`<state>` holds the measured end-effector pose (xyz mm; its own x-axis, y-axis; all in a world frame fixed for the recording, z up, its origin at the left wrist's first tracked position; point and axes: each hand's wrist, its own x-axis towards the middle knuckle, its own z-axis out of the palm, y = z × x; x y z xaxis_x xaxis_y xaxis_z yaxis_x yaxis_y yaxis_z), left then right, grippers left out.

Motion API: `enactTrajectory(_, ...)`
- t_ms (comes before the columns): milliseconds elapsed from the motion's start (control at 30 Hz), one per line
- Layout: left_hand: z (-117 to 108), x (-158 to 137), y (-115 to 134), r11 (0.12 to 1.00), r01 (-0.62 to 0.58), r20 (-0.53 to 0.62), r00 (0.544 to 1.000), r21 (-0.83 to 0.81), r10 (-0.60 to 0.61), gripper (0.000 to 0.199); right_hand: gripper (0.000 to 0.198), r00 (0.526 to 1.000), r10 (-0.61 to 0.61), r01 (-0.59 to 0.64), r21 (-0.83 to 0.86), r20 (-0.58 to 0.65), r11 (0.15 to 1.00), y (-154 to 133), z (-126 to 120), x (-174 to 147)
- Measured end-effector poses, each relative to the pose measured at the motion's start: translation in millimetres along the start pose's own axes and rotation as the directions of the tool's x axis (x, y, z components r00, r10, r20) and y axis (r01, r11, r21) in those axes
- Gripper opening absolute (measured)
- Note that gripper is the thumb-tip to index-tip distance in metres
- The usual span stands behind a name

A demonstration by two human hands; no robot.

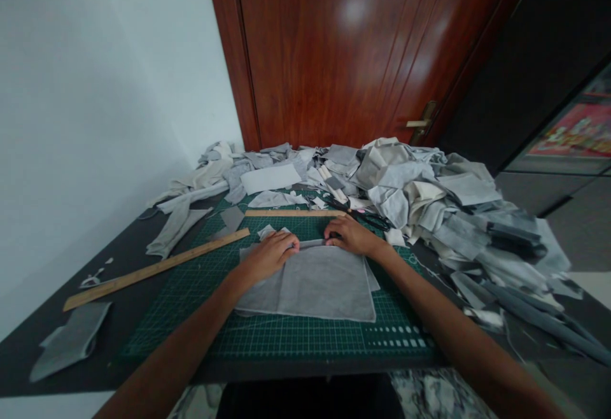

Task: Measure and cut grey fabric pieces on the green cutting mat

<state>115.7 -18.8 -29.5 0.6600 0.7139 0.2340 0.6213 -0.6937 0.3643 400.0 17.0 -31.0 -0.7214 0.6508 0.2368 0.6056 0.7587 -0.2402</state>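
Observation:
A piece of grey fabric (329, 285) lies spread on the green cutting mat (186, 298), with a folded strip along its far edge. My left hand (274, 253) pinches that edge near its left part, fingers closed on the cloth. Farther right, my right hand (351, 235) grips the same edge between thumb and curled fingers. More grey cloth shows under the piece at its right side and beneath my left hand. Just beyond my hands, a wooden ruler (291, 213) lies across the mat.
A second wooden ruler (157, 270) slants at the left. Black-handled scissors (367, 216) lie beyond my right hand. Heaped fabric scraps (410, 183) fill the back and right of the table. A folded grey cloth (74, 336) rests front left. Behind stands a wooden door (329, 56).

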Motion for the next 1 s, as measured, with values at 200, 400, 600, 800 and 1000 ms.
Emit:
enactTrajectory(200,-2.3,-2.6,-0.1,0.997,0.065,0.024,0.998,-0.028,-0.064,0.019,0.016,0.997,0.078,-0.073,-0.181,0.022,0.981,3.9,0.6,10.8)
enactTrajectory(400,1.9,-3.6,-1.1,0.993,0.115,0.086,0.990,-0.008,-0.114,0.032,0.021,0.908,0.366,-0.419,-0.371,-0.206,0.829,38.5,-3.8,20.6)
enactTrajectory(600,-10.0,-7.0,-5.7,0.993,0.081,0.180,0.982,-0.091,-0.064,0.030,0.024,0.815,0.439,-0.568,-0.367,-0.379,0.737,42.8,-9.9,10.6)
enactTrajectory(800,-11.1,-8.1,-6.2,0.966,0.041,0.201,0.979,-0.253,0.011,0.031,0.022,0.901,0.193,-0.299,-0.235,-0.388,0.925,28.3,-13.2,-12.7)
enactTrajectory(1000,8.1,1.2,1.9,0.979,-0.086,0.007,0.996,-0.186,0.089,0.027,0.022,0.958,0.174,-0.214,-0.167,-0.228,0.962,11.6,-4.7,-35.4)
